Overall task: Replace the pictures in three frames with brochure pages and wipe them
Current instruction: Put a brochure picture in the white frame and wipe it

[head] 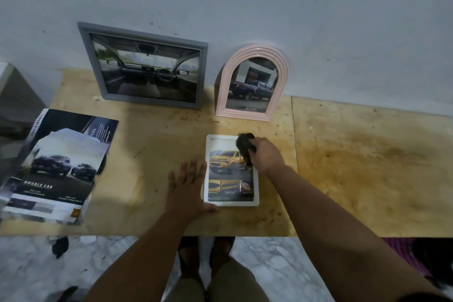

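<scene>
A white frame (256, 193) lies flat on the wooden table (343, 167), showing a brochure page with a yellow car. My right hand (267, 154) grips a dark cloth (245, 146) and presses it on the frame's upper right part. My left hand (187, 185) lies flat with straight fingers against the frame's left edge, thumb at its lower corner. A grey frame (144, 64) with a car-interior picture and a pink arched frame (252, 83) with a dark truck picture lean on the wall at the back.
A car brochure (56, 167) with loose pages lies at the table's left end. A grey object (14, 95) stands at the far left edge. Below the table's front edge are marble floor and my feet.
</scene>
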